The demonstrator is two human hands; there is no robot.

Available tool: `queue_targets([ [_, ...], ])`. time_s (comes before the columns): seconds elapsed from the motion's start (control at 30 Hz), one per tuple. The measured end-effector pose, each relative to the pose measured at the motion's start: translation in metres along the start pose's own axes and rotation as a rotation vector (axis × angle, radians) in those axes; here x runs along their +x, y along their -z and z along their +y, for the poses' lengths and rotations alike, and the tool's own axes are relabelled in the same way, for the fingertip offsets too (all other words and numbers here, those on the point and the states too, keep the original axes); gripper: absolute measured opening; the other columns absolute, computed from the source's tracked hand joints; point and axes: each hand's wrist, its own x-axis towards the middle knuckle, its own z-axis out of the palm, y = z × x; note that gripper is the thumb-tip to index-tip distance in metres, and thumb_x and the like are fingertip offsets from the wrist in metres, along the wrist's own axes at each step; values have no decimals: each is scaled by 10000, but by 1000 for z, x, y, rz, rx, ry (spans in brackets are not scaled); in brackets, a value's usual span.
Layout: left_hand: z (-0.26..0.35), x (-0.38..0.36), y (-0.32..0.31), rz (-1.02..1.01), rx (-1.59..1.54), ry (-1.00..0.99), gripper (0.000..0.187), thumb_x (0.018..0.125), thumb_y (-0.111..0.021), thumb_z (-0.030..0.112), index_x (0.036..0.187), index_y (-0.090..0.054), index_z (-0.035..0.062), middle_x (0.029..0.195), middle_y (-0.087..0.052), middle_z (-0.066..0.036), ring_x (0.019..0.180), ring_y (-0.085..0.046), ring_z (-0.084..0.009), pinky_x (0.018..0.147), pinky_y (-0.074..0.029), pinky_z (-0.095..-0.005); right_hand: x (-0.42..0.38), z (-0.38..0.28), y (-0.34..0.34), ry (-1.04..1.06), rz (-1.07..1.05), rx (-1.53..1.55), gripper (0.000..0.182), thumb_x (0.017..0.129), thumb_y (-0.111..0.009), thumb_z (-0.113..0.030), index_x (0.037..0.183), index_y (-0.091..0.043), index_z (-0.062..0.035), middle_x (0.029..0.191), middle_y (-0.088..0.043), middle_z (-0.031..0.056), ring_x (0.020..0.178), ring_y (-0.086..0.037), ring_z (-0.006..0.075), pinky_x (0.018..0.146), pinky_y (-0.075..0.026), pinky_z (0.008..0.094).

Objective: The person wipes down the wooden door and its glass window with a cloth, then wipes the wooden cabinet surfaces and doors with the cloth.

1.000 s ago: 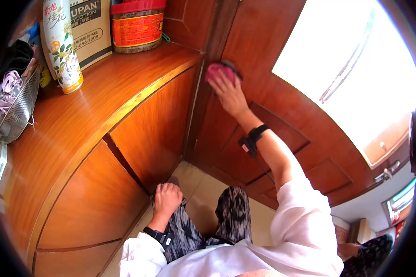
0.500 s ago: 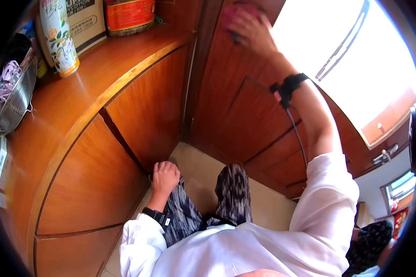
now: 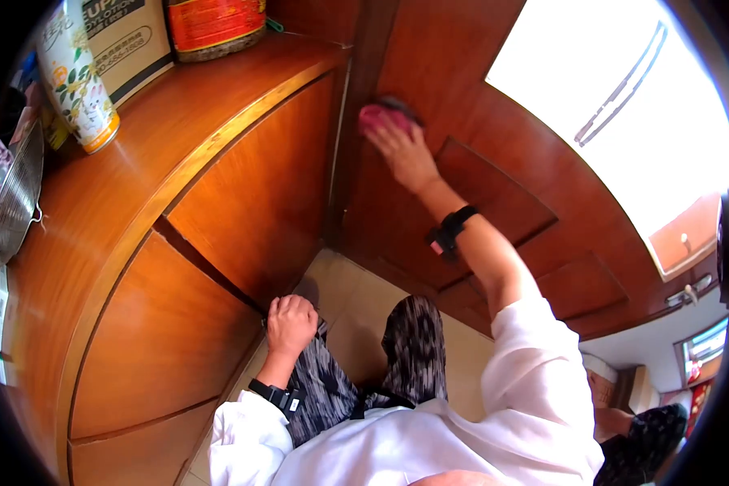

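My right hand [image 3: 411, 159] presses a pink cloth [image 3: 377, 119] with a dark part against the brown wooden door [image 3: 486, 190]. The cloth is at the door's left side, and its far edge looks blurred. My left hand [image 3: 292, 326] rests over my left knee with nothing visible in it, the fingers bent down over the patterned trousers [image 3: 320, 381]. Beside that knee stands the wooden cabinet [image 3: 243, 190].
On the curved cabinet top [image 3: 150, 154] stand a floral spray can [image 3: 79, 89], a cardboard box [image 3: 130, 49] and a red-labelled container [image 3: 216, 24]. A metal strainer [image 3: 16, 198] is at far left. The door has a bright glass pane [image 3: 607, 105] and a handle [image 3: 688, 292]. Another person's dark-clothed leg [image 3: 648, 433] shows at lower right.
My right hand has moved down and left along the door with the cloth. My left hand stays on the knee. The view has shifted slightly.
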Motion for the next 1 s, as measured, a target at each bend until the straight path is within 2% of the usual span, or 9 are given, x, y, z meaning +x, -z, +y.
queue_targets([
  [0.1,1,2,-2,40,2,-1,155,790,-565,158,687,-631,63,792,-639,-85,845,-608,-265,836,-466,-431,-35,-29,-30,96,-146,-69,591,880,-525,-220,1456,-394,-218,1521,-316,-25,1414,-240,187,1117,-209,488],
  [0.27,-2,2,-1,-17,55,8,167,789,-562,159,680,-636,56,788,-648,-95,817,-609,-273,795,-474,-424,-63,-26,-34,433,-254,-7,509,854,-531,-190,1362,-514,-214,1465,-402,-40,1419,-241,194,1140,-201,469],
  [0.53,0,0,-4,1,78,-19,184,800,-549,168,681,-630,55,787,-642,-100,838,-610,-272,814,-469,-426,5,86,64,248,145,-125,443,852,-529,-187,1289,-569,-247,1431,-456,-49,1395,-306,172,1099,-272,456],
  [0.67,0,-4,-4,12,85,-16,163,804,-556,165,728,-638,47,840,-638,-96,912,-596,-270,867,-443,-447,36,133,117,65,171,-135,479,857,-503,-131,1322,-536,-241,1431,-456,-22,1380,-333,193,1064,-316,466],
  [0.73,-1,-8,-2,26,92,-28,159,811,-557,164,754,-644,43,880,-644,-95,944,-587,-268,886,-434,-452,36,133,127,109,283,18,495,829,-625,-236,1314,-533,-193,1403,-451,64,1431,-227,244,1135,-193,530],
  [0.77,-3,-11,-4,67,73,-30,165,821,-556,167,765,-645,41,897,-645,-94,968,-583,-264,907,-429,-451,28,113,149,79,461,42,384,768,-651,-176,1151,-627,-176,1226,-562,61,1285,-437,234,1026,-373,456],
  [0.8,-2,-11,-2,69,73,-21,165,821,-556,167,765,-645,41,897,-645,-94,968,-583,-264,907,-429,-451,26,111,135,87,463,45,384,768,-651,-176,1151,-627,-176,1226,-562,61,1285,-437,234,1026,-373,456],
  [0.87,-1,-13,2,93,81,-25,159,821,-559,165,773,-648,43,899,-643,-96,980,-583,-263,917,-427,-452,11,104,90,-63,243,-134,524,848,-496,-106,1355,-506,-234,1418,-465,-12,1380,-332,206,1060,-311,477],
  [1.0,-3,-12,-1,87,96,-22,154,815,-561,172,755,-639,53,875,-639,-95,958,-589,-265,907,-435,-447,-18,63,55,13,145,-45,528,846,-483,-97,1366,-501,-189,1425,-455,23,1383,-322,234,1069,-287,505],
])
